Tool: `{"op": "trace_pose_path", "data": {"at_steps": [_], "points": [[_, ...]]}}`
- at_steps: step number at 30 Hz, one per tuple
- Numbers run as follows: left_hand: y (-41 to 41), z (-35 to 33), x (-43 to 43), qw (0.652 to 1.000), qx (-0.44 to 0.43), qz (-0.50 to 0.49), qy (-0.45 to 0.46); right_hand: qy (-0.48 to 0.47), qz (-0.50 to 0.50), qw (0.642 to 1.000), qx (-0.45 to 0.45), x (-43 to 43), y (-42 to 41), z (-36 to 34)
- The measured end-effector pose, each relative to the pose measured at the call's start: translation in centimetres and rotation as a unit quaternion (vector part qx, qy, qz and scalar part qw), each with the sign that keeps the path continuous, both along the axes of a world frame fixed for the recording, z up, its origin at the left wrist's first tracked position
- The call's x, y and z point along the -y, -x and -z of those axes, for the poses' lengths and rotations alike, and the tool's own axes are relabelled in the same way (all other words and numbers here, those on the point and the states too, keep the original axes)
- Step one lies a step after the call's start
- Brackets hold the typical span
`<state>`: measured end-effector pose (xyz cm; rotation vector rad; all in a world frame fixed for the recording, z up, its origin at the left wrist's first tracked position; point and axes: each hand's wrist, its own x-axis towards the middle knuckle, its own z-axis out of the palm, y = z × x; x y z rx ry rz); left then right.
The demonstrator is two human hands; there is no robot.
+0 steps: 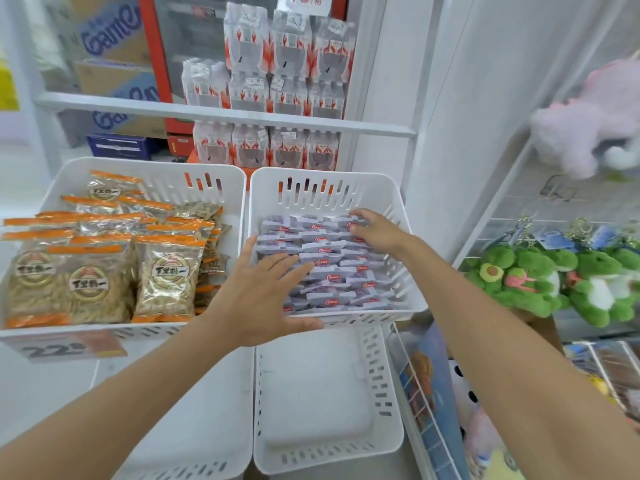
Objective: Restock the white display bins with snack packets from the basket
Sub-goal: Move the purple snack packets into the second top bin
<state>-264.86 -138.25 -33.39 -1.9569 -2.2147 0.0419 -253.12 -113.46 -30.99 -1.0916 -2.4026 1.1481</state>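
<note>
A white slotted display bin [322, 188] on the upper right holds several small pale-purple snack packets [332, 268] laid in rows. My left hand [263, 292] lies flat with spread fingers on the packets at the bin's near left corner, its thumb along the front rim. My right hand [374, 230] reaches into the far right part of the same bin, fingers bent down onto the packets there. The white bin [207, 181] to the left is filled with several orange-edged seed packets [166, 275]. No basket is in view.
Below stand two white bins, one [329, 445] under the purple packets and one [194, 445] to its left. Green plush toys [540, 278] hang on a wire rack at right, a pink plush [588, 123] above. Shrink-wrapped bottle packs [284, 98] are stacked behind.
</note>
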Motion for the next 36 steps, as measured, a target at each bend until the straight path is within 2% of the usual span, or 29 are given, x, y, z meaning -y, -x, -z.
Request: {"op": "trace_pose_path", "data": {"at_steps": [5, 8, 10, 13, 15, 17, 20, 24, 26, 28, 31, 32, 36], "points": [[0.1, 0.1, 0.1, 1.0, 0.007, 0.007, -0.024, -0.068, 0.043, 0.997, 0.01, 0.9, -0.3, 1.3], [0.0, 0.0, 0.4, 0.998, 0.032, 0.007, -0.045, -0.191, 0.057, 0.979, 0.046, 3.3, -1.9, 1.3], [-0.3, 0.1, 0.8, 0.995, 0.07, -0.004, -0.071, -0.255, 0.058, 0.965, 0.0, 6.3, -3.8, 1.2], [-2.2, 0.9, 3.0, 0.977, 0.134, -0.015, -0.167, -0.257, 0.046, 0.96, -0.104, 12.7, -7.1, 2.2], [-4.3, 1.6, 5.8, 0.962, 0.157, -0.017, -0.222, -0.257, 0.042, 0.957, -0.131, 17.6, -9.1, 3.1], [-6.6, 2.6, 9.4, 0.959, 0.194, -0.028, -0.205, -0.239, 0.034, 0.961, -0.136, 22.5, -11.1, 4.5], [-9.4, 5.2, 15.2, 0.963, 0.245, -0.056, -0.099, -0.181, 0.0, 0.979, -0.093, 28.9, -13.8, 7.6], [-10.9, 10.3, 23.3, 0.958, 0.266, -0.106, 0.003, -0.107, -0.093, 0.989, 0.034, 34.0, -16.6, 13.8], [-10.7, 12.3, 26.8, 0.946, 0.291, -0.139, 0.011, -0.07, -0.129, 0.982, 0.12, 35.6, -17.4, 16.4], [-9.9, 13.9, 30.5, 0.92, 0.352, -0.17, 0.001, -0.018, -0.145, 0.974, 0.175, 37.2, -17.5, 18.4], [-8.6, 16.1, 35.4, 0.928, 0.328, -0.173, 0.008, 0.044, -0.161, 0.969, 0.18, 40.7, -15.7, 20.3], [-8.5, 16.3, 36.9, 0.914, 0.347, -0.21, 0.005, 0.08, -0.159, 0.97, 0.164, 41.9, -14.7, 20.8], [-7.8, 15.9, 40.8, 0.907, 0.317, -0.274, -0.048, 0.213, -0.094, 0.967, 0.102, 45.6, -9.7, 23.2]]}}
